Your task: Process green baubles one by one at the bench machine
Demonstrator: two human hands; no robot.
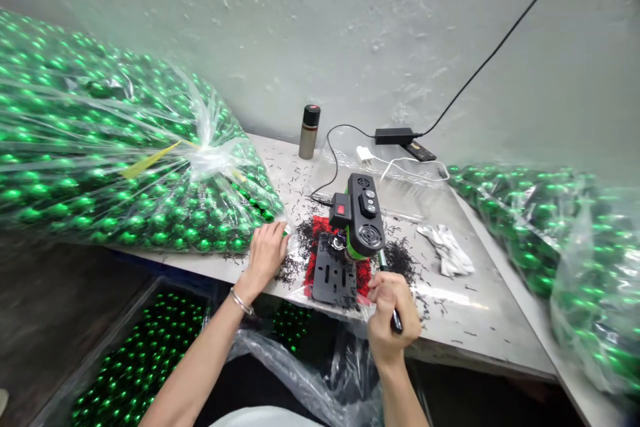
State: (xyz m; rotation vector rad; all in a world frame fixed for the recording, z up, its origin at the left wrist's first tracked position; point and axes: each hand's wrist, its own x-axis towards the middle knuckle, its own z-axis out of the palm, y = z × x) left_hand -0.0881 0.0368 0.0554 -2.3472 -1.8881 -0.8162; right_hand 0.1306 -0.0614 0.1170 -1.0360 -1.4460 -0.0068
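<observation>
My left hand rests at the lower right edge of a big clear bag of shiny green balls. Its fingers are bent near a bit of clear plastic, and what lies under them is hidden. My right hand is wrapped round a black handle, whose pale shaft runs up beside a small black and green machine. That machine stands between my hands on a slotted black plate, over a red mat. Small black pieces lie scattered round it.
A bottle stands near the wall. Behind the machine lie a power adapter, a white plug and a phone. White gloves lie right. More bagged green balls are far right, others below the table.
</observation>
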